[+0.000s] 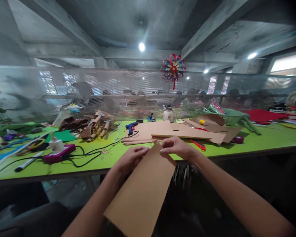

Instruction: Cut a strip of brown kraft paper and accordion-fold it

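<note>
A long sheet of brown cardboard [140, 187] slants down from the table's front edge toward me. My left hand [132, 159] is closed on its upper left edge, thumb and fingers pinching near the corner. At the upper right, my right hand [176, 147] pinches the same sheet, where a narrow strip along the edge looks bent. Just beyond my hands lie stacked cardboard sheets [148, 130] and a longer cardboard piece [187, 134]. Red-handled scissors [198, 144] rest right of my right hand, partly under the cardboard. A blue glue gun [131, 128] stands at the stack's left.
On the green table [93, 161] are a purple power strip [59, 153] with black cables, a marker [28, 162] and a heap of brown paper pieces [88, 126]. Farther back stand a white bottle [168, 114] and a green basket [229, 116]. A perforated screen [128, 95] runs behind.
</note>
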`<state>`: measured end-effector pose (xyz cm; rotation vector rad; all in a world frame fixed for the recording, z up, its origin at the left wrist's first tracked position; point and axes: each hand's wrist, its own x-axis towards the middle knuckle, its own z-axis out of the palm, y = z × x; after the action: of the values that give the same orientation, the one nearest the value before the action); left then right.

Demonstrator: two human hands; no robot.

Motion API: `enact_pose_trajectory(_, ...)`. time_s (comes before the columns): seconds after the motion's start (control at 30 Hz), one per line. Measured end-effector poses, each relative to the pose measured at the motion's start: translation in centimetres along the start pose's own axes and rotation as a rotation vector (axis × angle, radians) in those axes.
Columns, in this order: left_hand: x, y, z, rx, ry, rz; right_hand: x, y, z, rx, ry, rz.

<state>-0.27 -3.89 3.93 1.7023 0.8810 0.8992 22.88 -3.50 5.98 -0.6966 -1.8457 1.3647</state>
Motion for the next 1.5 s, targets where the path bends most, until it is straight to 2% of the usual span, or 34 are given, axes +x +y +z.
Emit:
enact_pose_trajectory(0.07,0.5,0.8,-1.5,0.015,0.034,0.028,1.1,0.6,-0.7,-0.158,-0.099,0.041)
enact_pose_trajectory(0.13,1.4,1.6,-2.2,0.184,0.053,0.073,2.5,1.3,-1.2,-0.318,-0.19,0.052)
enact_pose_trajectory(0.27,3.2,1.5,-1.6,0.651,-0.089,0.116,5.3,2.4,-1.4,-0.531,-0.275,0.037)
enact_pose_trajectory(0.33,3.6,0.8,-1.3,0.74,-0.14,0.124,6.3,3.0,-1.3,-0.589,-0.288,0.022)
enact_pose_trajectory(0.4,3.8,0.0,-1.3,0.798,-0.129,0.13,6.9,3.6,-1.2,-0.634,-0.286,-0.002)
enact_pose_trajectory(0.63,3.7,-2.2,-2.0,0.787,-0.022,0.162,6.0,4.9,-1.2,-0.802,-0.198,-0.068)
enact_pose_trajectory(0.8,3.3,-3.1,-1.9,0.768,0.048,0.183,5.3,4.9,-1.1,-0.829,-0.21,-0.08)
enact_pose_trajectory(0.97,2.9,-3.0,-2.0,0.777,0.037,0.182,5.2,4.7,-1.1,-0.835,-0.256,-0.09)
enact_pose_trajectory(1.2,3.1,-3.0,-1.8,0.815,-0.006,0.139,4.9,4.9,-0.8,-0.914,-0.156,-0.117)
enact_pose_trajectory(1.37,3.9,-3.4,-1.3,0.922,-0.021,0.258,4.9,5.1,-0.8,-0.919,-0.126,-0.138)
enact_pose_trajectory(1.5,4.0,-3.4,-0.7,0.948,-0.016,0.287,5.0,5.8,-0.8,-0.938,-0.113,-0.193)
